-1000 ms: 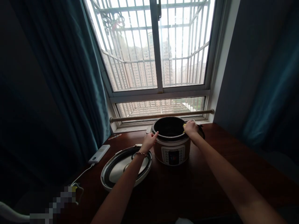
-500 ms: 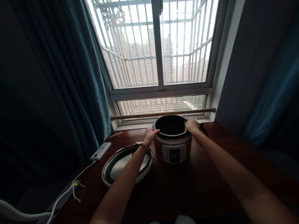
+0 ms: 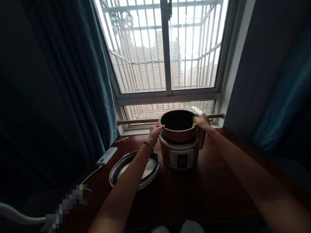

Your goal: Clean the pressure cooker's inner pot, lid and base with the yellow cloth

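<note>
Brown outside, black within, one pot is held between the left grip, pinching its rim, and the right grip, clasping its other side through one cloth. Beneath them sits one cooker; on the bench, nearer than the left grip, lies one lid. Uncovering looks done, lifting-out only partly; the pot's base is hidden.

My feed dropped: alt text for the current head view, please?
An inner pot is held by its rim, its wall showing above the cooker, between the left hand and the right hand, which grips through a yellow cloth. The lid lies on the table to the left, metal side up.
</note>
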### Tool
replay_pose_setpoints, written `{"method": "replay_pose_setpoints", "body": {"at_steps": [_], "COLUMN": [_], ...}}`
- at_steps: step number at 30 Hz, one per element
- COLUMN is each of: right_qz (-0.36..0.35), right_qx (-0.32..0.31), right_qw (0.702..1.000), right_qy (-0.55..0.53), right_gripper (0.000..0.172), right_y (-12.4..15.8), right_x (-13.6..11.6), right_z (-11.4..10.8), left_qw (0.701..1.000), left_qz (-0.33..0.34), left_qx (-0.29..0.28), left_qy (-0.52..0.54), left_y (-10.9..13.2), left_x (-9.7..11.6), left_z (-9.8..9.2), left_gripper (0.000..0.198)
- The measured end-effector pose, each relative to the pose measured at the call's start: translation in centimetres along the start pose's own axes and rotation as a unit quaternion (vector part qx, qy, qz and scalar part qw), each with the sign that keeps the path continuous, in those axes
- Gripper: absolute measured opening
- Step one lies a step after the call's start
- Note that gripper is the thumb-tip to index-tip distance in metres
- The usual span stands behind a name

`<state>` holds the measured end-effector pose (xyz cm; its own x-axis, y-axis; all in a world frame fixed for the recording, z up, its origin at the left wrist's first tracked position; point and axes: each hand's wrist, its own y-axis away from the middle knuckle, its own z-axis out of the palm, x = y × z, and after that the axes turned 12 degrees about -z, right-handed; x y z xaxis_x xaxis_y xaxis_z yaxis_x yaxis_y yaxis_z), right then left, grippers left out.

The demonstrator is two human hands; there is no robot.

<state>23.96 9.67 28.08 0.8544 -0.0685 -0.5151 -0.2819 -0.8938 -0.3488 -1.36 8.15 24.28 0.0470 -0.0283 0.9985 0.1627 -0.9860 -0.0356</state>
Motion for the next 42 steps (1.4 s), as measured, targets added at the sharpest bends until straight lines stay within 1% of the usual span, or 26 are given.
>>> {"method": "replay_pose_setpoints", "body": {"at_steps": [3,5,7,10,12,13,15,16,18,19,21,22,25,27,28,31,35,38,42], "right_qz": [-0.012,-0.025,-0.036,-0.041,-0.034,-0.026,-0.011,-0.006,0.025,0.044,0.088,0.107,0.152,0.153,0.149,0.132,0.127,0.13,0.144], "right_qx": [0.032,0.054,0.073,0.08,0.094,0.105,0.126,0.137,0.144,0.134,0.144,0.145,0.122,0.096,0.081,0.043,0.034,0.035,0.036], "right_qw": [0.999,0.998,0.995,0.989,0.986,0.985,0.981,0.978,0.968,0.964,0.949,0.942,0.927,0.927,0.928,0.927,0.921,0.919,0.917], "right_qy": [-0.01,-0.022,-0.053,-0.114,-0.133,-0.135,-0.144,-0.159,-0.202,-0.225,-0.265,-0.282,-0.321,-0.329,-0.332,-0.348,-0.368,-0.372,-0.371], "right_gripper": [0.048,0.044,0.04,0.038,0.034,0.031,0.028,0.027,0.028,0.03,0.034,0.035,0.041,0.046,0.048,0.05,0.051,0.051,0.05], "right_y": [-0.2,0.2,1.2,4.2,7.1,8.6,12.0,13.7,16.9,18.5,21.1,22.2,24.7,25.7,26.1,26.7,26.6,26.1,25.5], "right_x": [-1.5,-2.3,-2.6,-1.9,-0.6,0.4,2.8,4.3,7.4,9.1,12.3,13.9,18.2,20.5,21.4,23.6,25.3,25.8,26.0], "right_z": [-3.6,-6.4,-9.5,-14.1,-16.8,-17.8,-19.0,-19.0,-18.1,-17.2,-14.8,-13.3,-9.2,-6.9,-5.9,-3.7,-1.7,-1.1,-1.0], "left_qw": [0.999,0.997,0.995,0.99,0.988,0.987,0.984,0.983,0.984,0.983,0.982,0.981,0.973,0.973,0.974,0.978,0.981,0.982,0.983], "left_qz": [0.035,0.059,0.083,0.102,0.096,0.089,0.068,0.051,0.008,-0.016,-0.058,-0.079,-0.128,-0.141,-0.144,-0.148,-0.158,-0.164,-0.164], "left_qx": [-0.003,-0.01,-0.019,-0.052,-0.075,-0.089,-0.105,-0.11,-0.112,-0.116,-0.122,-0.124,-0.129,-0.119,-0.114,-0.104,-0.092,-0.084,-0.08], "left_qy": [0.025,0.038,0.055,0.085,0.096,0.103,0.125,0.135,0.14,0.14,0.135,0.129,0.143,0.138,0.132,0.105,0.062,0.032,0.004], "left_y": [0.8,2.3,4.6,9.4,13.1,14.9,18.4,20.0,22.8,24.0,25.9,26.6,28.2,28.8,29.0,29.3,28.8,28.1,27.4], "left_x": [3.5,6.0,8.3,10.8,11.6,11.7,10.9,10.1,7.5,5.8,1.9,-0.3,-6.3,-9.5,-10.8,-13.2,-14.8,-15.6,-16.1], "left_z": [-0.3,-0.6,-0.9,-1.1,-0.8,-0.6,0.1,0.6,1.5,2.0,3.0,3.5,4.9,5.7,6.0,6.6,7.2,7.9,8.8], "left_gripper": [0.031,0.03,0.029,0.029,0.029,0.029,0.03,0.03,0.032,0.034,0.036,0.038,0.042,0.041,0.041,0.038,0.033,0.03,0.027]}}
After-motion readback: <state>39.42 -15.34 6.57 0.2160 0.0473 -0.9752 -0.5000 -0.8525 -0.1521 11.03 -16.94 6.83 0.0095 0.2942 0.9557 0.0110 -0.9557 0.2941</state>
